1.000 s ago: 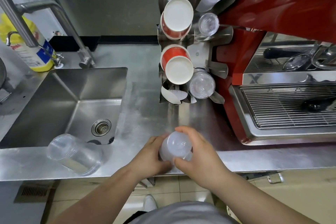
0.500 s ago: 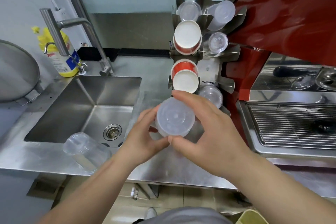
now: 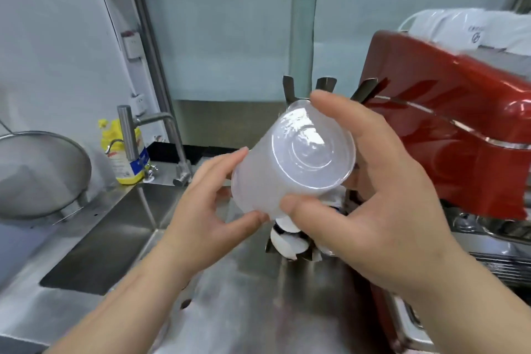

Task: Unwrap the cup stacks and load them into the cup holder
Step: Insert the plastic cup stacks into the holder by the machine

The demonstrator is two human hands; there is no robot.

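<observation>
**Cup stack raised in front of the holder, base toward the camera**

Both hands hold one frosted translucent plastic cup stack (image 3: 293, 164) in the air above the stainless steel counter (image 3: 253, 304). Left hand (image 3: 207, 210) cups the lower side wall, fingers curled under and thumb at the bottom edge. Right hand (image 3: 370, 190) clamps the base end, index finger over the top, thumb pressing from below. Neither hand is free.

Long axis tilted: closed round base points up and toward the camera, open end points down and away to the left. Whether any wrap remains on the stack cannot be told.

The upright steel cup holder (image 3: 326, 85) stands directly behind the stack, mostly hidden by it; only its top prongs and a low slot with white cups (image 3: 284, 241) show. It sits just left of the red espresso machine (image 3: 448, 129). Sink (image 3: 109, 241) lies well to the left.

Judgement: loading is about to begin. The holder lies straight ahead of the hands, with the right hand nearer it and placed to guide the stack in.
</observation>
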